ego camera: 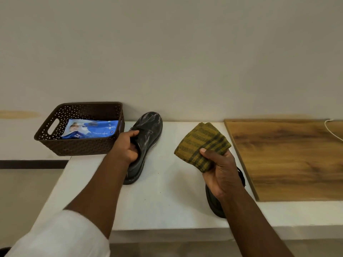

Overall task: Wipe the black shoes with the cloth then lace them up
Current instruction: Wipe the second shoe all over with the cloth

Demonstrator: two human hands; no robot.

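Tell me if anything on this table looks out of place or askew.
The basket overhangs the white table's left edge, so it sits only partly supported. The second black shoe lies mostly hidden under the right hand holding the cloth. Nothing looks spilled or damaged.

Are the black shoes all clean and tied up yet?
Not yet. Nothing looks finished. The left hand grips one glossy black leather shoe on the white table, and the right hand holds the folded yellow-green checked cloth above it, not touching. The second black shoe lies mostly hidden under the right arm. Wiping and lacing both shoes remain.
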